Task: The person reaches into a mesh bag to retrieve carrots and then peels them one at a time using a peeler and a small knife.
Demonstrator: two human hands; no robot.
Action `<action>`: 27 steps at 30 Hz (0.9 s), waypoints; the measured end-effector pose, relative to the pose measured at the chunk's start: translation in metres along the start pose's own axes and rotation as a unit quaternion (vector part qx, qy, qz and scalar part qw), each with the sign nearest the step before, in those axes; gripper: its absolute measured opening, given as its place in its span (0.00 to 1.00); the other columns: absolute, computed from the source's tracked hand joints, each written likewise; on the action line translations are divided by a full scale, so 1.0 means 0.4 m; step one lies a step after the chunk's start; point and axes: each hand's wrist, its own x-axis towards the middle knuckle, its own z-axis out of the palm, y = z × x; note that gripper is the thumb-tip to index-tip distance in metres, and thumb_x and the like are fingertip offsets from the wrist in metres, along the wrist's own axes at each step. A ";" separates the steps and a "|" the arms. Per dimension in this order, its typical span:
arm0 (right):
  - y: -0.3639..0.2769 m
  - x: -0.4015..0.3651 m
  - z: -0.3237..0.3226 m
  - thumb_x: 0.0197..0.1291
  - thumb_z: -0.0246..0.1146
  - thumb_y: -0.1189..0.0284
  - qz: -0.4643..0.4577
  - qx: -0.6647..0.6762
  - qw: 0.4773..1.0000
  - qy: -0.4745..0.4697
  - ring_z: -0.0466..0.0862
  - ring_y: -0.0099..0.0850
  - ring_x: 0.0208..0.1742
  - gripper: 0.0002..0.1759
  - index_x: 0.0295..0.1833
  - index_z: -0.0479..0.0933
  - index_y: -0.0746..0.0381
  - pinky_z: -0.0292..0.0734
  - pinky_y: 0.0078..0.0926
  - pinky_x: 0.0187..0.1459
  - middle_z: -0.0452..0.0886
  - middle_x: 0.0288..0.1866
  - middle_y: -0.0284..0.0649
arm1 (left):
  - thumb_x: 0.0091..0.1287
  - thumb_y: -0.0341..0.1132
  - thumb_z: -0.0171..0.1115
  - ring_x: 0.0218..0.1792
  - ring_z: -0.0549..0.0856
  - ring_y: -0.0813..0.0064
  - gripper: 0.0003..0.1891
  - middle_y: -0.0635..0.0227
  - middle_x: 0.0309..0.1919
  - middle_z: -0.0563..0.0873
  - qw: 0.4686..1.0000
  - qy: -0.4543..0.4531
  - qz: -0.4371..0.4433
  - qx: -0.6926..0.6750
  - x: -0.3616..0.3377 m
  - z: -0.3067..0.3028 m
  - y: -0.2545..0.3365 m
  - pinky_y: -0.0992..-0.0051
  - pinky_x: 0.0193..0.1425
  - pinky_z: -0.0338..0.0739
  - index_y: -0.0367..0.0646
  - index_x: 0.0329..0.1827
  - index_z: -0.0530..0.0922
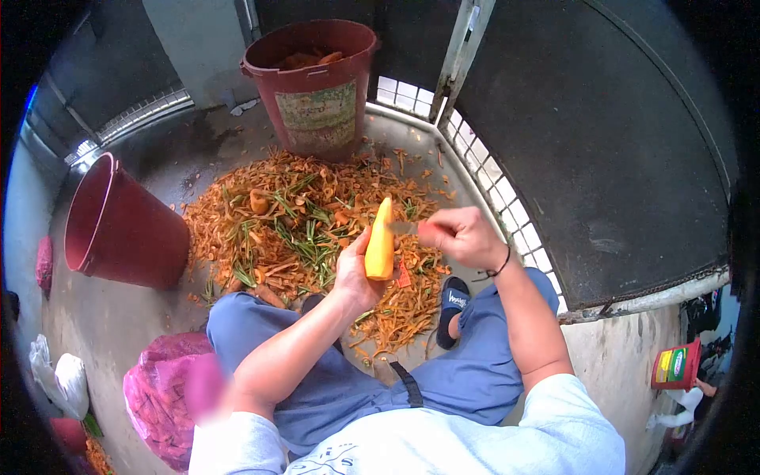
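Note:
Upright in my left hand [358,273] is a peeled orange-yellow carrot [380,244], its narrow end pointing up. My right hand [469,237] is closed round the red handle of a peeler or small knife [404,228], whose metal part lies close to the carrot's right side; whether they touch is unclear. Beneath both hands spreads a large pile of orange peelings [237,214] mixed with green stalks.
A large red bin [317,103] with orange pieces inside stands behind the pile. Another red bin [138,226] leans at the left. A pink mesh sack [162,388] lies beside my left knee. White bags [71,384] sit far left, a small red bucket [675,366] far right.

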 end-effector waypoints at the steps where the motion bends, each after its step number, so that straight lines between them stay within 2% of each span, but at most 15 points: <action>1: -0.023 -0.006 0.007 0.64 0.72 0.56 -0.031 -0.030 0.997 -0.059 0.81 0.26 0.26 0.17 0.40 0.87 0.61 0.75 0.29 0.30 0.83 0.25 0.40 | 0.80 0.52 0.51 0.34 0.86 0.69 0.18 0.67 0.40 0.88 1.000 0.000 0.002 -0.001 0.000 0.001 -0.001 0.61 0.38 0.84 0.50 0.56 0.80; 2: -0.037 -0.010 0.018 0.63 0.73 0.56 -0.062 -0.059 0.989 -0.118 0.83 0.30 0.26 0.16 0.39 0.88 0.59 0.76 0.30 0.30 0.83 0.25 0.41 | 0.80 0.52 0.50 0.37 0.86 0.69 0.19 0.69 0.41 0.87 1.000 0.011 0.006 0.004 -0.001 0.000 -0.003 0.61 0.42 0.84 0.50 0.58 0.79; 3: -0.044 -0.009 0.034 0.61 0.73 0.52 -0.092 -0.117 0.981 -0.121 0.84 0.39 0.26 0.19 0.32 0.86 0.57 0.75 0.35 0.28 0.82 0.24 0.41 | 0.80 0.53 0.50 0.41 0.86 0.69 0.19 0.70 0.42 0.85 1.000 0.021 0.010 0.009 -0.004 0.004 -0.005 0.62 0.46 0.83 0.49 0.59 0.77; 9: -0.059 -0.018 0.058 0.61 0.73 0.52 -0.115 -0.165 0.966 -0.162 0.82 0.41 0.26 0.20 0.30 0.83 0.58 0.72 0.37 0.28 0.80 0.24 0.40 | 0.81 0.52 0.49 0.44 0.85 0.68 0.19 0.70 0.43 0.84 0.999 0.008 0.018 -0.041 -0.005 0.015 -0.003 0.60 0.53 0.82 0.49 0.60 0.76; 13: -0.072 -0.019 0.055 0.62 0.72 0.54 -0.122 -0.172 0.966 -0.153 0.83 0.40 0.25 0.19 0.29 0.83 0.59 0.73 0.37 0.28 0.80 0.23 0.41 | 0.81 0.51 0.50 0.42 0.85 0.67 0.19 0.69 0.43 0.84 0.997 0.015 0.013 -0.068 -0.013 0.033 -0.002 0.60 0.50 0.83 0.48 0.61 0.76; 14: -0.070 -0.018 0.052 0.62 0.72 0.54 -0.121 -0.171 0.966 -0.152 0.83 0.40 0.25 0.19 0.29 0.83 0.59 0.73 0.37 0.28 0.80 0.23 0.41 | 0.80 0.52 0.52 0.39 0.86 0.68 0.18 0.69 0.40 0.85 0.998 0.022 0.028 -0.049 -0.017 0.037 -0.001 0.62 0.45 0.84 0.48 0.58 0.78; 15: -0.067 -0.016 0.045 0.63 0.70 0.50 -0.083 -0.168 0.975 -0.116 0.84 0.41 0.26 0.22 0.28 0.84 0.58 0.75 0.38 0.28 0.81 0.23 0.41 | 0.79 0.52 0.54 0.36 0.87 0.68 0.18 0.70 0.38 0.87 0.998 0.030 0.042 -0.030 -0.020 0.038 -0.001 0.64 0.39 0.84 0.49 0.55 0.80; 16: -0.064 -0.013 0.036 0.64 0.67 0.47 -0.044 -0.164 0.982 -0.080 0.85 0.42 0.27 0.25 0.27 0.84 0.58 0.77 0.39 0.29 0.83 0.24 0.42 | 0.79 0.52 0.54 0.36 0.87 0.68 0.18 0.70 0.38 0.87 0.998 0.030 0.042 -0.030 -0.018 0.028 -0.001 0.64 0.39 0.84 0.49 0.55 0.80; 18: -0.051 -0.002 0.007 0.65 0.69 0.51 -0.008 -0.216 0.974 -0.065 0.85 0.41 0.26 0.24 0.28 0.84 0.60 0.77 0.38 0.29 0.82 0.23 0.44 | 0.78 0.54 0.53 0.34 0.87 0.69 0.19 0.70 0.37 0.86 0.999 -0.031 0.029 0.003 -0.014 0.013 0.004 0.66 0.34 0.82 0.49 0.55 0.80; 19: -0.039 0.001 -0.002 0.64 0.70 0.53 -0.010 -0.177 0.984 -0.033 0.83 0.41 0.24 0.23 0.28 0.84 0.62 0.75 0.37 0.28 0.82 0.23 0.44 | 0.78 0.55 0.53 0.33 0.86 0.71 0.19 0.72 0.36 0.86 0.999 0.012 0.039 0.024 -0.018 0.029 -0.003 0.68 0.31 0.79 0.50 0.54 0.80; 20: -0.033 0.003 -0.008 0.64 0.72 0.55 -0.013 -0.139 0.990 -0.002 0.82 0.40 0.23 0.22 0.28 0.83 0.63 0.74 0.37 0.27 0.81 0.22 0.45 | 0.78 0.55 0.53 0.33 0.86 0.71 0.19 0.72 0.36 0.86 0.999 0.010 0.040 0.023 -0.016 0.027 -0.004 0.68 0.31 0.79 0.50 0.54 0.80; 21: -0.046 -0.001 -0.014 0.63 0.73 0.58 -0.013 -0.149 0.988 -0.025 0.81 0.38 0.22 0.20 0.29 0.83 0.65 0.72 0.35 0.26 0.81 0.22 0.46 | 0.79 0.53 0.54 0.34 0.86 0.72 0.18 0.71 0.38 0.86 0.999 -0.013 0.042 0.006 -0.015 0.022 -0.005 0.70 0.35 0.81 0.49 0.55 0.79; 22: -0.045 -0.005 -0.008 0.63 0.73 0.58 -0.014 -0.150 0.988 -0.027 0.81 0.38 0.22 0.20 0.29 0.83 0.65 0.72 0.35 0.26 0.81 0.22 0.46 | 0.79 0.51 0.54 0.36 0.86 0.73 0.18 0.70 0.39 0.87 0.998 -0.035 0.044 -0.011 -0.013 0.015 -0.006 0.71 0.39 0.82 0.47 0.57 0.79; 26: -0.034 -0.009 0.015 0.64 0.72 0.56 -0.046 -0.115 0.991 -0.051 0.81 0.36 0.24 0.19 0.34 0.84 0.63 0.72 0.33 0.27 0.82 0.25 0.45 | 0.78 0.49 0.56 0.37 0.87 0.72 0.17 0.70 0.40 0.87 0.999 -0.015 0.034 -0.015 -0.016 0.021 -0.002 0.70 0.41 0.84 0.48 0.58 0.79; 27: -0.020 -0.003 0.017 0.65 0.72 0.56 -0.035 -0.100 0.994 -0.013 0.80 0.34 0.23 0.20 0.35 0.84 0.64 0.72 0.33 0.27 0.81 0.24 0.45 | 0.78 0.49 0.56 0.37 0.87 0.72 0.17 0.70 0.40 0.87 0.999 -0.017 0.034 -0.014 -0.012 0.022 -0.003 0.70 0.41 0.84 0.48 0.58 0.79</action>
